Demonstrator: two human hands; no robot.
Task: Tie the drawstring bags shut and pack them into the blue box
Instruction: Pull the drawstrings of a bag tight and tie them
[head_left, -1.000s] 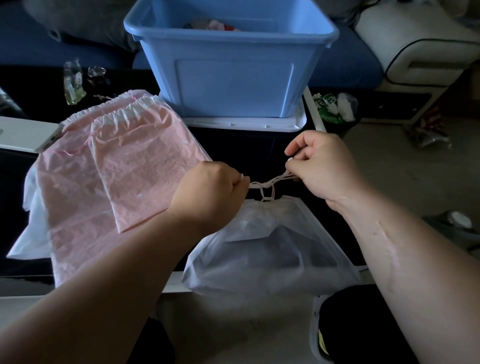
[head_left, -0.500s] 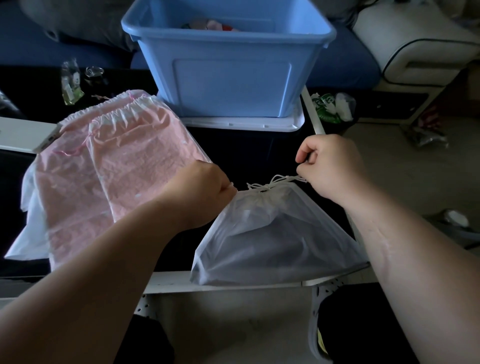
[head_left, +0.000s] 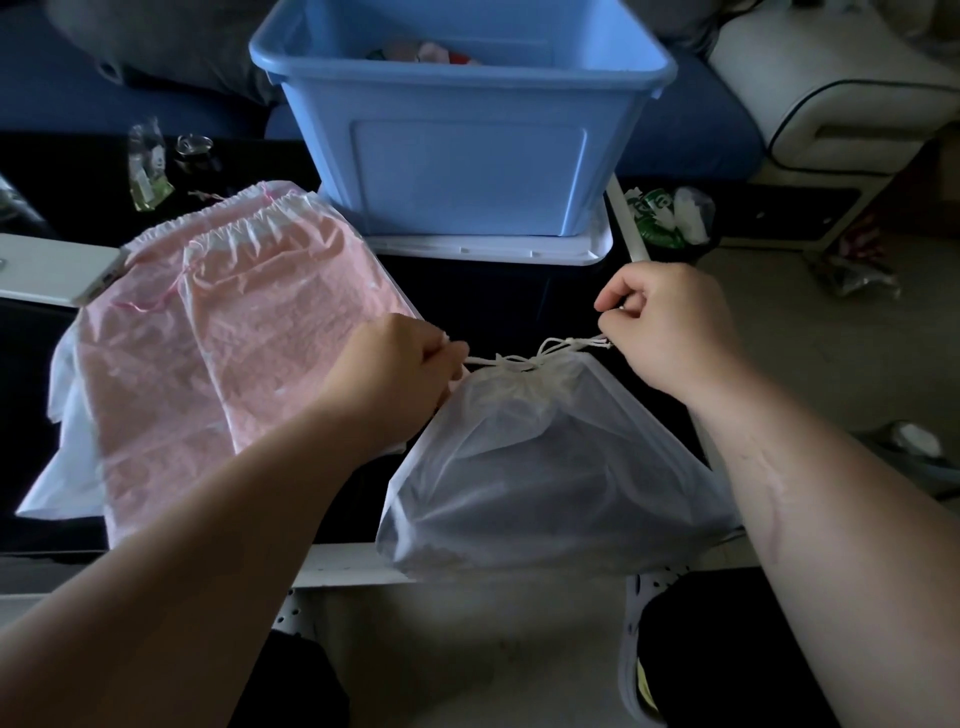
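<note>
One bag (head_left: 545, 467) between left hand (head_left: 400, 369), right hand (head_left: 670, 332)

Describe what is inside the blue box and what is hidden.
Inside the blue box, a few pink, white and red items show above its near wall; the wall covers everything lower.

dim room, black table (head_left: 493, 304) (beige floor (head_left: 779, 343))

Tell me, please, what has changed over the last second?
The left hand and right hand drew slightly apart, tightening the loose loops of the cord down onto the neck of the white bag. Both still pinch the cord. The pink bags and blue box stayed put.
</note>
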